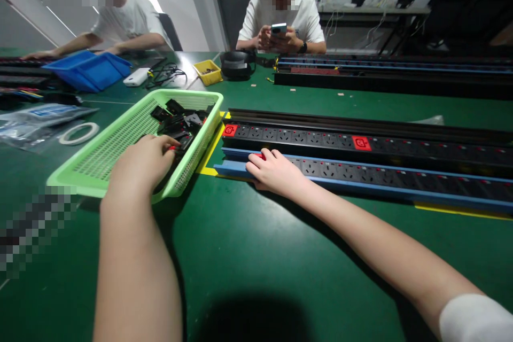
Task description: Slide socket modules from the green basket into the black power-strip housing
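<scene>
My left hand [140,163] reaches into the light green basket [82,189], fingers curled down at a heap of black socket modules [172,123]. A bit of red shows at its fingertips, on a black module that it grips. My right hand [274,171] is closed over the left part of the blue-edged power strip [388,188], with a red socket module [260,155] partly hidden under its fingers. Black sockets fill the strip to the right of that hand. Just behind lies a black power strip [304,141] with black sockets and two red ones.
Yellow tape [208,157] marks the green table beside the basket. To the left are a tape roll [79,133], plastic bags [44,117] and a blue bin [90,70]. A yellow tray [207,71] and more strips [380,77] stand behind. Two people sit across, one holding a phone [278,29].
</scene>
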### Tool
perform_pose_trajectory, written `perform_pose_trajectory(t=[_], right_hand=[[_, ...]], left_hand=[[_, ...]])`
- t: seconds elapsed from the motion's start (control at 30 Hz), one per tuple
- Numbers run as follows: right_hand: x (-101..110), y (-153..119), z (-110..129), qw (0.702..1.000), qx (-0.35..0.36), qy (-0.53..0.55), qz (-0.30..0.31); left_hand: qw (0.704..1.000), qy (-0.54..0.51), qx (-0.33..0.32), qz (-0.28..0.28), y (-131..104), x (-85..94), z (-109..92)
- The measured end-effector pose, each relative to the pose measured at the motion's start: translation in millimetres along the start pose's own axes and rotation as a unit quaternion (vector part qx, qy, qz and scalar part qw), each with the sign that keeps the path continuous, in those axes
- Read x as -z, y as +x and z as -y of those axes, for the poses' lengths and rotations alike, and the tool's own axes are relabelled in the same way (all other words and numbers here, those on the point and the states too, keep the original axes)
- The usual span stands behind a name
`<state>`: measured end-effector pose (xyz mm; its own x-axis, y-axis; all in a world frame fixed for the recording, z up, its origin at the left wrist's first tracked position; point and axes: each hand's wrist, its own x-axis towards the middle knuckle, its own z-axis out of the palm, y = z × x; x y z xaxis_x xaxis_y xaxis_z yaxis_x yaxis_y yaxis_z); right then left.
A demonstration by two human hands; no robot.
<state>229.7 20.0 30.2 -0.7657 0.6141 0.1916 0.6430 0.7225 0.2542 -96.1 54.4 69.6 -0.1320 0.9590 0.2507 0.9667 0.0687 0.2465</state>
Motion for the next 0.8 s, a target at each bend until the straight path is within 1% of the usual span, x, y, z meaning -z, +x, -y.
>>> perform_pose_trajectory(t=[0.03, 0.07, 0.13, 0.2, 0.23, 0.3, 0.33, 0.37, 0.4, 0.43, 0.47, 0.5, 0.53, 0.57, 0.63, 0.67, 0.7, 0.73, 0.77, 0.8], right_hand=[[-0.2, 0.1, 0.0, 1.0, 0.0, 0.001, 0.0], [-0.4, 0.3, 0.0, 1.0, 0.0, 0.002, -0.001], [-0.7, 0.5, 0.1, 1.0, -0.001, 0.004, -0.001], [-1.0, 0.5, 0.1, 1.0, -0.001, 0.006, -0.002], [-1.1, 0.4, 0.1, 1.0, -0.002, 0.006, -0.003], [-1.2, 0.1, 0.1, 1.0, -0.001, 0.005, -0.006], [-1.2, -0.1, 0.1, 1.0, -0.001, 0.005, -0.008], [-1.2, -0.2, 0.2, 1.0, -0.002, 0.005, -0.011], [-1.3, -0.4, 0.3, 1.0, -0.002, 0.004, -0.014], [-1.4, -0.6, 0.3, 1.0, -0.003, 0.004, -0.017], [-1.6, -0.7, 0.5, 1.0, -0.004, 0.003, -0.02], [-1.9, -0.9, 0.6, 1.0, -0.006, 0.002, -0.023], [-2.3, -1.1, 0.8, 1.0, -0.006, 0.002, -0.025], [-2.8, -1.3, 0.9, 1.0, -0.007, 0.001, -0.026], [-4.1, -1.7, 1.3, 1.0, -0.004, 0.001, -0.029], [-4.9, -1.8, 1.4, 1.0, -0.001, 0.002, -0.031], [-5.7, -1.9, 1.4, 0.999, -0.002, 0.002, -0.032], [-6.3, -1.9, 1.4, 0.999, -0.005, 0.001, -0.034], [-6.8, -1.9, 1.2, 0.999, -0.004, 0.001, -0.034], [-7.1, -1.9, 1.0, 0.999, -0.003, 0.0, -0.032]], left_hand=[[1.0, 0.018, 0.014, 0.018, -0.1, 4.6, 0.7], [0.999, 0.018, 0.022, 0.024, -0.1, 10.0, 1.2], [1.0, 0.006, 0.013, 0.011, -0.6, 22.7, -1.0], [0.999, -0.008, -0.029, -0.034, -4.2, 35.7, -11.0], [0.996, -0.02, -0.059, -0.069, -7.8, 40.9, -19.9], [0.981, -0.068, -0.109, -0.144, -19.9, 44.9, -45.3], [0.968, -0.103, -0.13, -0.187, -28.1, 42.5, -60.4], [0.951, -0.141, -0.139, -0.236, -37.4, 36.6, -75.7], [0.93, -0.189, -0.131, -0.287, -47.2, 27.4, -90.0], [0.907, -0.234, -0.125, -0.328, -56.9, 15.3, -102.0], [0.886, -0.265, -0.14, -0.354, -65.9, 1.3, -110.8], [0.876, -0.274, -0.166, -0.36, -73.7, -13.7, -116.1], [0.877, -0.256, -0.196, -0.357, -79.9, -28.6, -117.7], [0.873, -0.231, -0.22, -0.368, -84.3, -42.5, -116.2], [0.854, -0.204, -0.27, -0.395, -87.7, -64.7, -107.7], [0.851, -0.202, -0.292, -0.388, -87.2, -72.5, -102.6], [0.854, -0.208, -0.302, -0.371, -85.7, -78.0, -98.2], [0.86, -0.222, -0.296, -0.352, -83.7, -81.6, -94.8], [0.868, -0.241, -0.276, -0.336, -81.4, -83.6, -92.9], [0.876, -0.262, -0.242, -0.324, -79.2, -84.6, -92.2]])
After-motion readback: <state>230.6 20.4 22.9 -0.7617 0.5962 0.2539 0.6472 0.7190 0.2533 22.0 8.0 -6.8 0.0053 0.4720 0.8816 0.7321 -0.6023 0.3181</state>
